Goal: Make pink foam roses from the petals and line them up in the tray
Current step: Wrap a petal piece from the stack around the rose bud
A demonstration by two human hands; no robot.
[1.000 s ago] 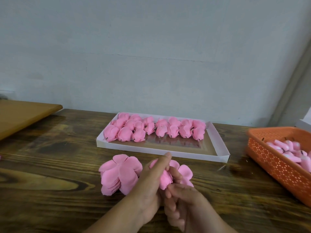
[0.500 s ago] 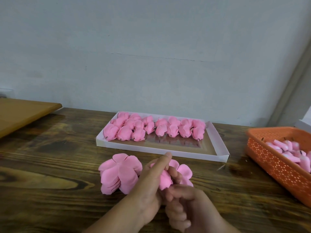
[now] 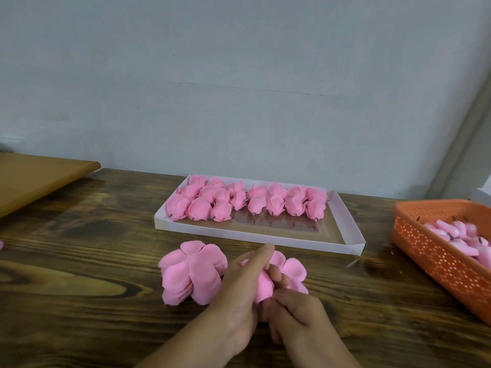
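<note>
Both hands (image 3: pixel 268 301) pinching pink petals (image 3: pixel 291 270), roses (image 3: pixel 247 201) in tray (image 3: pixel 350 227)

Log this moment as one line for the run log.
left hand + right hand: shaping foam rose | petal stack: beside hands | tray: partly filled

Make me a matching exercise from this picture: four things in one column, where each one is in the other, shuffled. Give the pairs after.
Things:
1. finished roses
2. stack of flat petals
3. orange basket
4. petal piece being folded

Places:
A. far right of the table
B. between the left hand and right hand
C. in the white tray
D. on the table just left of the hands

Pairs: 1-C, 2-D, 3-A, 4-B
</note>
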